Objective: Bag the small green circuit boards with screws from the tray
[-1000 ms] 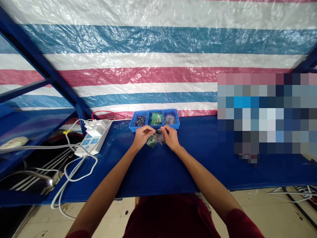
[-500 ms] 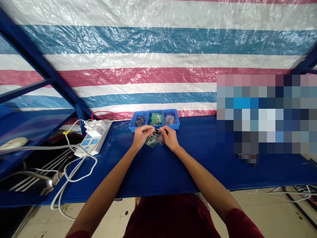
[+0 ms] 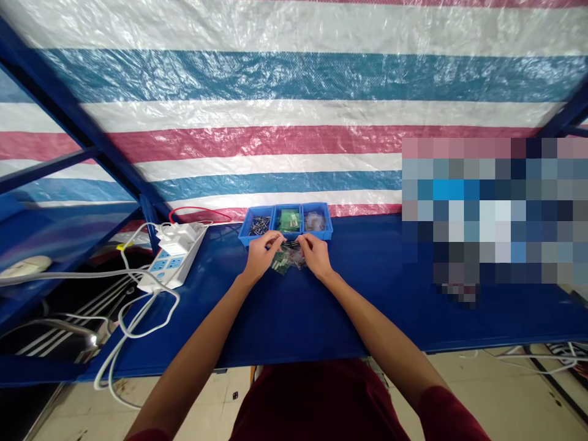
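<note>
Thumb and fingers of my left hand [image 3: 265, 252] are pinched together, and what they hold is too small to make out. Close by, my right hand [image 3: 316, 253] pinches a thin, dark metal piece [image 3: 293, 243] that points toward the left fingertips. Under the hands on the blue table lie a small green plastic bag [image 3: 282, 263] with light pieces inside and a clear plastic bag [image 3: 301, 260]. Just beyond stand three blue bins: the left bin [image 3: 244, 233] has loose metal pieces, the middle bin [image 3: 287, 207] green bags, the right bin [image 3: 327, 234] clear bags.
A white power strip [image 3: 177, 266] with adapters and looping white cables [image 3: 177, 300] sits at the table's left. Striped plastic sheeting [image 3: 285, 147] hangs behind the blue table [image 3: 294, 324]. A blurred-out area covers the right side.
My hands have drawn slightly apart, and the gap between the fingertips is a little wider. The bins and bags stay where they were.
</note>
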Motion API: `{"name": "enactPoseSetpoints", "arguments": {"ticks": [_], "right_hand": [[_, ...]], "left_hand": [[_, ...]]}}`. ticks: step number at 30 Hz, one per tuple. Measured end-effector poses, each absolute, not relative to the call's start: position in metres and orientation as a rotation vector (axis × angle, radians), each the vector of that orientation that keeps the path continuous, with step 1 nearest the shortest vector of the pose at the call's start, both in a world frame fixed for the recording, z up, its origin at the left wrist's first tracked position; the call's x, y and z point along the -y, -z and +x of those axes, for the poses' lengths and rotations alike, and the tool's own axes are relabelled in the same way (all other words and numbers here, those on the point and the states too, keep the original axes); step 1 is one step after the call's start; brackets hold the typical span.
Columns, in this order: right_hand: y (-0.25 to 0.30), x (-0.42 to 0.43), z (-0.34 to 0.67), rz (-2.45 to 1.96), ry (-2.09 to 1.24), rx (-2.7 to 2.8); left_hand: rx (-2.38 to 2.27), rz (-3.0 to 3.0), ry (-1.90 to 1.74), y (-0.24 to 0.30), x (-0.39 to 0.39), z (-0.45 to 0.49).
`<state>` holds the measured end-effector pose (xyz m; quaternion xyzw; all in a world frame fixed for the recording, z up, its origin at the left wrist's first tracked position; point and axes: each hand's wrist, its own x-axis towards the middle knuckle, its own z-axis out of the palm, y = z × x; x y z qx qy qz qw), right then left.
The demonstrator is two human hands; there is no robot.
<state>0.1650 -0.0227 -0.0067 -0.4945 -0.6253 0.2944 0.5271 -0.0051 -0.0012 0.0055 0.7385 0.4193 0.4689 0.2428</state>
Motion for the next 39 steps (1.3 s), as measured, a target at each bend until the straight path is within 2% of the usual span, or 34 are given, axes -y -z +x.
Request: {"name": "enactPoseSetpoints", "arguments": {"ticks": [4,8,17,33,39], "right_hand": [[0.008,0.021,0.167,-1.211,-0.631,1.477],[0.01,0.021,0.168,-1.208,-0.626,1.493],[0.012,0.021,0.166,-1.105,-0.699,1.595],[0.01,0.021,0.166,-1.088,-0.781,1.514],[0.011,0.021,0.166,-1.098,-0.763,1.565]], "left_hand": [[-1.157,2.391,-1.246,0.003,-0.003,-0.01],[-1.064,2.466,-1.327,0.003,-0.003,-0.009],[-1.155,2.288,-1.438,-0.001,0.003,-0.005],[-1.181,1.806,-1.387,-0.003,0.003,0.0],[-1.183,1.835,-1.426,-0.002,0.004,0.0]]}}
